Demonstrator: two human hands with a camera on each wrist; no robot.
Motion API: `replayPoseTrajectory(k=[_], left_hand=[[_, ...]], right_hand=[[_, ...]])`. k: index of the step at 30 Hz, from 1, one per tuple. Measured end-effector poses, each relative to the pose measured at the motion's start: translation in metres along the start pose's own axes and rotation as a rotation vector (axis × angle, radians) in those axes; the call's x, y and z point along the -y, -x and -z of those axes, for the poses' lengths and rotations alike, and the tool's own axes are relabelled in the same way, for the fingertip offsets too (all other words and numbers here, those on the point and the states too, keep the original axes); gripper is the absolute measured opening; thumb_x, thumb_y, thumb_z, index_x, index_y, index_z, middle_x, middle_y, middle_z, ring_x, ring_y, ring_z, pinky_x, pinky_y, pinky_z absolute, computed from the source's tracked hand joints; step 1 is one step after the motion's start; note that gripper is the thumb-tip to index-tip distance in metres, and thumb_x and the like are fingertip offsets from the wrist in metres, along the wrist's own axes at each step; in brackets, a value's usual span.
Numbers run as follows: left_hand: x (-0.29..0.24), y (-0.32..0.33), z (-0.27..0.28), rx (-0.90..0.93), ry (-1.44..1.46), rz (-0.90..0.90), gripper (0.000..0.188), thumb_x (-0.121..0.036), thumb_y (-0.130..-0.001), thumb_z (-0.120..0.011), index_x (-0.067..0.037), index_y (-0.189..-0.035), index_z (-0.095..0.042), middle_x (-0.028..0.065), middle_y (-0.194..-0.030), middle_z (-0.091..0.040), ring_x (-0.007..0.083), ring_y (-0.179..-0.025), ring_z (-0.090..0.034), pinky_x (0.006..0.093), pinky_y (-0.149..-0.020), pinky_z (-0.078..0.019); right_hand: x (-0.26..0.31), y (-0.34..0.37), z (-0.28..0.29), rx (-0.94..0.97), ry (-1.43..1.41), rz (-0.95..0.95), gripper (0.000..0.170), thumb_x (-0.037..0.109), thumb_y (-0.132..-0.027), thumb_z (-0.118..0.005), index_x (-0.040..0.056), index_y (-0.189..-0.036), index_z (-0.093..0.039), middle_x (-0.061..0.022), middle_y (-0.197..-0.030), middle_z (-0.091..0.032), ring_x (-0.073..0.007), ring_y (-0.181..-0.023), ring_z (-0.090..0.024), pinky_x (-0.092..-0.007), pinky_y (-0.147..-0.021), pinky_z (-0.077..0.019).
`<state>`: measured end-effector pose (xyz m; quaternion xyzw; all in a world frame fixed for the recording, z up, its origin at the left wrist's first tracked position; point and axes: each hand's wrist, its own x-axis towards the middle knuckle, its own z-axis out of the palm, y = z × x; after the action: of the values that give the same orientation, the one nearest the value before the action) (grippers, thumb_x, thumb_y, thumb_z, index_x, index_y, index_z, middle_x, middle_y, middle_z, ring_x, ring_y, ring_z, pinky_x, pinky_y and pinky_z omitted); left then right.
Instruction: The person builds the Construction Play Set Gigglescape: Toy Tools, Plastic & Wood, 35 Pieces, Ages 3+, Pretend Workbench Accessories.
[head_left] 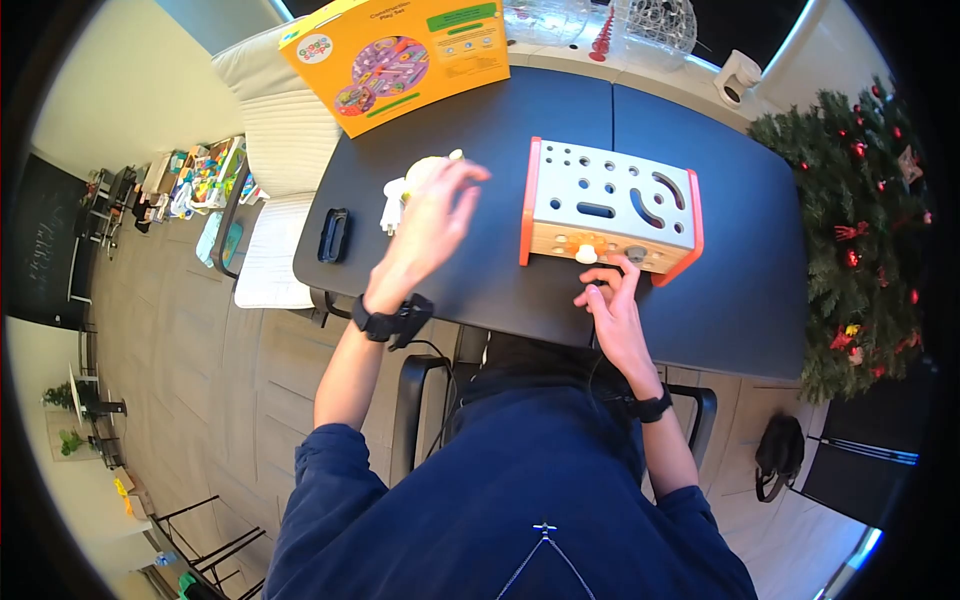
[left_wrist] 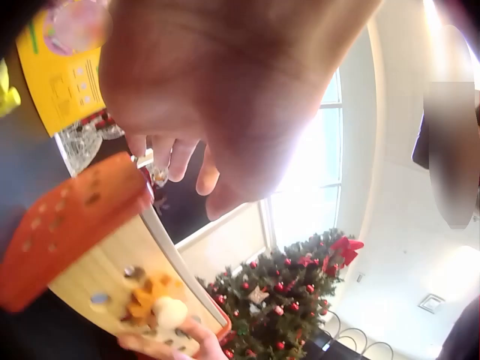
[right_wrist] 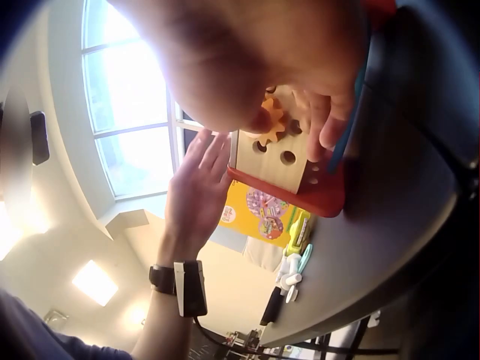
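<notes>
A wooden toy workbench (head_left: 612, 200), with a pale, hole-studded top and orange-red end panels, stands on the dark table. On its near wooden side sits an orange gear (left_wrist: 154, 296) with a cream bolt head (left_wrist: 171, 311) at its centre. A grey round piece (head_left: 635, 254) is on the same side, to the right. My right hand (head_left: 618, 315) is at this side, its loosely bent fingertips beside the gear and the grey piece. Raised over the table left of the workbench, my left hand (head_left: 432, 220) holds nothing, fingers loosely extended. White toy pieces (head_left: 393, 203) lie behind it.
A yellow play-set box (head_left: 405, 60) stands at the table's back left. A black tray (head_left: 334, 236) lies near the left edge, beside a cream chair (head_left: 280, 240). To the right rises a decorated Christmas tree (head_left: 850, 240). A cable (head_left: 445, 375) hangs from the left wrist.
</notes>
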<state>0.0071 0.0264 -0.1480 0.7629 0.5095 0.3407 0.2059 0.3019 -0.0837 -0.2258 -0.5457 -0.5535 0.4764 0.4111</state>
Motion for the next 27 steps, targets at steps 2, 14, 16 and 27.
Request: replayPoseTrajectory(k=[2, 14, 16, 27], left_hand=[[0.037, 0.019, 0.022, 0.070, -0.208, 0.104, 0.019, -0.007, -0.103, -0.066, -0.006, -0.121, -0.070, 0.0149, -0.117, -0.069, 0.0346, -0.102, -0.072, 0.0446, -0.088, -0.0577], [0.106, 0.072, 0.033, 0.215, -0.392, 0.314, 0.027, -0.011, -0.093, -0.072, -0.008, -0.120, -0.071, 0.0207, -0.119, -0.067, 0.0450, -0.102, -0.072, 0.0540, -0.087, -0.0584], [0.109, 0.076, 0.030, 0.194, -0.363, 0.308, 0.026, -0.010, -0.092, -0.072, -0.007, -0.118, -0.071, 0.0213, -0.120, -0.068, 0.0445, -0.101, -0.073, 0.0537, -0.087, -0.0588], [0.068, 0.047, 0.029, 0.012, -0.166, 0.199, 0.030, -0.023, -0.099, -0.078, -0.001, -0.117, -0.069, 0.0180, -0.098, -0.075, 0.0383, -0.093, -0.074, 0.0472, -0.082, -0.0567]], right_hand=[[0.007, 0.005, 0.001, 0.053, 0.068, -0.031, 0.039, 0.006, -0.110, -0.055, 0.0037, -0.146, -0.040, -0.0142, -0.112, -0.070, -0.0229, -0.092, -0.074, -0.0362, -0.083, -0.0573], [0.062, 0.004, -0.023, 0.402, 0.373, 0.076, 0.015, 0.011, -0.108, -0.061, 0.0005, -0.117, -0.065, -0.0172, -0.098, -0.073, -0.0338, -0.091, -0.074, -0.0405, -0.081, -0.0572], [0.065, 0.006, -0.017, 0.412, 0.387, 0.004, 0.015, 0.011, -0.108, -0.060, 0.0005, -0.117, -0.065, -0.0174, -0.096, -0.072, -0.0326, -0.088, -0.074, -0.0393, -0.080, -0.0570], [0.032, 0.013, 0.020, 0.362, 0.360, -0.109, 0.019, 0.012, -0.111, -0.058, 0.0002, -0.122, -0.068, -0.0124, -0.096, -0.075, -0.0231, -0.092, -0.075, -0.0347, -0.085, -0.0578]])
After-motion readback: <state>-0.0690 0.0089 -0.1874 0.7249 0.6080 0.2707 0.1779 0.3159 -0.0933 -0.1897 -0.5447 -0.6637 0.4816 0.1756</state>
